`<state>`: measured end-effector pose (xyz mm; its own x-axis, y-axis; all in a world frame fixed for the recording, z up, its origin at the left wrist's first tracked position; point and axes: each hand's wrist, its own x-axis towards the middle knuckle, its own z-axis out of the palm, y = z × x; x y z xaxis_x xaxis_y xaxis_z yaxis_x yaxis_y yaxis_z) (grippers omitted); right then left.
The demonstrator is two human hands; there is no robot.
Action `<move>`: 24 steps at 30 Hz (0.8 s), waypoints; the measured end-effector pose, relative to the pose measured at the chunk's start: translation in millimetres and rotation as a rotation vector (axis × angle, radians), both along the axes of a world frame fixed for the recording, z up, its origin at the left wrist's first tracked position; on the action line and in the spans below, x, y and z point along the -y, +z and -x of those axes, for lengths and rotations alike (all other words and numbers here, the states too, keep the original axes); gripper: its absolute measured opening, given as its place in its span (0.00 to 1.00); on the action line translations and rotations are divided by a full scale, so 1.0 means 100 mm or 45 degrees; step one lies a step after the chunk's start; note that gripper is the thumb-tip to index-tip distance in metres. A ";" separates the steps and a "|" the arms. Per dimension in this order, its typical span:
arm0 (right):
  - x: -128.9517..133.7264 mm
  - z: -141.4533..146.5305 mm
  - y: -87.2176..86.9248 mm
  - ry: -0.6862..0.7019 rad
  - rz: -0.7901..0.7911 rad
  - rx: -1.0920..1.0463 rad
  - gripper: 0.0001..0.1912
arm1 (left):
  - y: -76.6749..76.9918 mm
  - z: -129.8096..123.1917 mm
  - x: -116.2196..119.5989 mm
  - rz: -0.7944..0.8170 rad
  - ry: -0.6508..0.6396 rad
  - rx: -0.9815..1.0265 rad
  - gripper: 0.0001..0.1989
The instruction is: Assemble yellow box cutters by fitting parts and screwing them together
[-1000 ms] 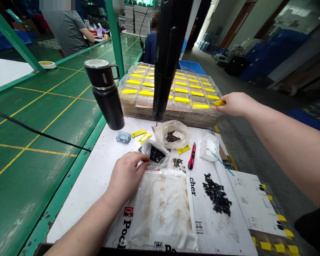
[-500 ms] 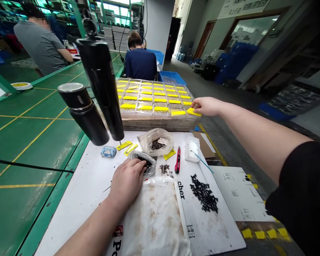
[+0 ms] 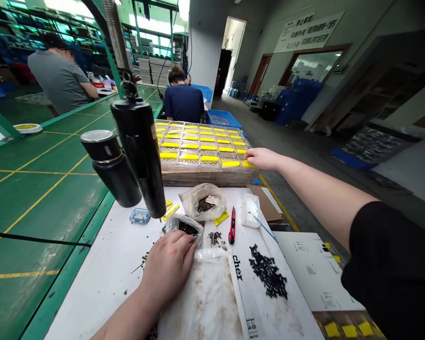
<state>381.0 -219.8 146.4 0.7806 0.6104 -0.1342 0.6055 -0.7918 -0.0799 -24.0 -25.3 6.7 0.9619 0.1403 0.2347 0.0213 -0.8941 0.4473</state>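
Observation:
My right hand [image 3: 258, 157] reaches to the front right corner of a clear compartment tray [image 3: 198, 168]. Its fingers are closed on a flat yellow piece [image 3: 247, 164] at the last compartment of the front row. My left hand [image 3: 172, 250] rests at the near edge of a small clear plastic bag [image 3: 194, 227] with tiny black parts inside. Its fingers are bent together and their tips are hidden, so I cannot see what they hold. Under and beside that hand lies a stained white plastic sheet [image 3: 212, 293]. A black electric screwdriver [image 3: 141, 156] hangs tip-down above the table.
A larger bag of dark parts [image 3: 219, 212], a red utility knife [image 3: 232, 226] and a heap of black parts [image 3: 269, 271] lie on the white board. A black bottle [image 3: 116, 174] stands left. Two people sit further back, one in a navy shirt [image 3: 184, 101].
My view has tilted up slightly. My left fingers have drawn back from inside the small bag to its near edge. The yellow piece in my right hand now sits lower, at the corner compartment.

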 end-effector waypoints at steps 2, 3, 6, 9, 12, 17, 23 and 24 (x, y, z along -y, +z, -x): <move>-0.03 -0.04 -0.03 0.025 -0.001 0.014 0.18 | 0.01 0.00 0.00 -0.002 0.005 -0.035 0.14; -0.04 -0.05 -0.05 0.039 0.000 0.019 0.18 | 0.01 -0.01 0.00 -0.002 0.013 -0.061 0.15; -0.06 -0.07 -0.11 0.066 0.000 0.064 0.17 | 0.06 -0.01 0.00 0.027 0.047 -0.120 0.15; -0.03 -0.03 -0.19 0.054 -0.026 0.169 0.17 | 0.10 0.00 0.00 0.070 0.078 -0.140 0.15; 0.03 0.05 -0.26 0.011 -0.065 0.249 0.17 | 0.11 0.01 0.00 0.096 0.081 -0.141 0.14; 0.18 0.23 -0.37 -0.035 -0.173 0.280 0.22 | 0.09 0.00 -0.01 0.112 0.083 -0.160 0.14; 0.35 0.46 -0.59 0.034 -0.351 0.298 0.24 | 0.09 0.00 -0.04 0.096 0.112 -0.170 0.16; 0.36 0.46 -0.60 0.042 -0.369 0.304 0.24 | 0.09 0.00 -0.05 0.090 0.112 -0.170 0.16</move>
<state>334.6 -255.9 85.9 0.7483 0.6217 0.2312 0.6590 -0.7368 -0.1515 -23.8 -20.8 15.9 0.9671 0.2373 0.0918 0.1620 -0.8525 0.4970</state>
